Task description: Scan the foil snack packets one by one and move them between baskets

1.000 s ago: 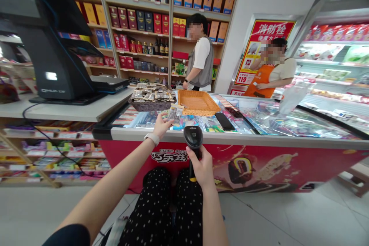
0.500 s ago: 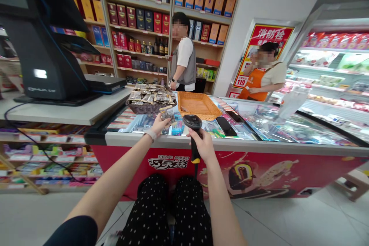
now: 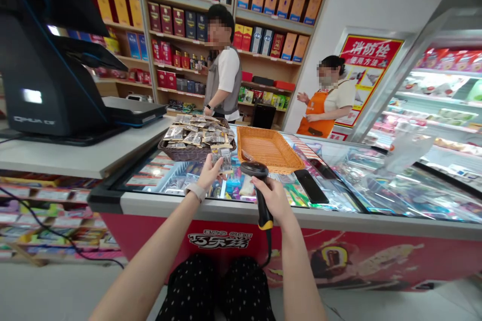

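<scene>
Between the thumb and fingers of my left hand [image 3: 209,172] is a small clear-and-tan snack packet [image 3: 223,157], held above the freezer's glass top. My right hand [image 3: 274,197] wraps round the handle of a black barcode scanner [image 3: 261,185] with a yellow base, its cable hanging down. The scanner's head is just right of the packet. Behind my left hand stands a dark brown wicker basket [image 3: 181,153] heaped with similar packets [image 3: 196,130]. An orange wicker tray [image 3: 268,145] lies beyond the scanner; a thin clear item rests near its left side.
A black phone [image 3: 311,185] lies on the chest freezer [image 3: 335,220], with another dark phone [image 3: 323,167] behind it. At left, a checkout terminal [image 3: 45,75] stands on a counter [image 3: 86,155]. Across the freezer are a person in a grey vest [image 3: 228,77] and one in an orange apron [image 3: 318,110].
My view has moved closer to the freezer. The packet and scanner stay in my hands, near each other. The vested person has shifted left; the aproned person has lowered a hand from the face.
</scene>
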A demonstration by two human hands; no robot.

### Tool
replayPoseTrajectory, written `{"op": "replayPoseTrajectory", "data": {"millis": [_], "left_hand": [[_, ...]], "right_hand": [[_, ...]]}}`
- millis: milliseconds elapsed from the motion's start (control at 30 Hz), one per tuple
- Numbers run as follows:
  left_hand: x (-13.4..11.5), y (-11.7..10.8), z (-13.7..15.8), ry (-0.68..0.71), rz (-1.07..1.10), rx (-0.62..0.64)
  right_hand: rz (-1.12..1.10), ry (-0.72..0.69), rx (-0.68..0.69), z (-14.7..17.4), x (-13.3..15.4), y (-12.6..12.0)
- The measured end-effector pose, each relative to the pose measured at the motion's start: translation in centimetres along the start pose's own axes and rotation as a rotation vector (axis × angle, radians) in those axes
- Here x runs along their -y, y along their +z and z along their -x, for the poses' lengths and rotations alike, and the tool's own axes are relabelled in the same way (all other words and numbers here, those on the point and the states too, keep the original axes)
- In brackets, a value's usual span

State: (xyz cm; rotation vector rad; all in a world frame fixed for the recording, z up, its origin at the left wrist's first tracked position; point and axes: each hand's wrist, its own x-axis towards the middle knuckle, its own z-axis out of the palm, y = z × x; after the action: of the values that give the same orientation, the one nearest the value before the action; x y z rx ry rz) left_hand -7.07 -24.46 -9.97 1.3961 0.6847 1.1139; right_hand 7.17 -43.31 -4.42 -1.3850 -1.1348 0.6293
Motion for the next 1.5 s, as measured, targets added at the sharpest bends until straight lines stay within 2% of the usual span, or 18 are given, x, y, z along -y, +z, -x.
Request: {"op": "replayPoseTrajectory", "data": {"millis": [233, 467, 933, 1233, 1500], "left_hand": [[0.2, 0.5, 0.1, -0.026, 0.021, 0.081], [0.0, 0.5, 0.2, -0.084, 0.062, 0.085], [-0.2, 0.6, 0.2, -0.008, -0.015, 0.055], [0.0, 0.3, 0.0, 0.012, -0.033, 0.122], [0.0, 0.3, 0.2, 0.020, -0.062, 0.103]], "right_hand": [[0.001, 0.046, -0.024, 1.1, -1.9, 2.3], [0.045, 0.021, -0.054, 1.5, -1.9, 3.4], [0.142, 0.005, -0.054, 2.2, -2.5, 3.9], [0.118, 0.046, -0.048, 1.9, -3.3, 2.9], [0.114, 0.001, -0.043, 2.4, -2.5, 3.4]]}}
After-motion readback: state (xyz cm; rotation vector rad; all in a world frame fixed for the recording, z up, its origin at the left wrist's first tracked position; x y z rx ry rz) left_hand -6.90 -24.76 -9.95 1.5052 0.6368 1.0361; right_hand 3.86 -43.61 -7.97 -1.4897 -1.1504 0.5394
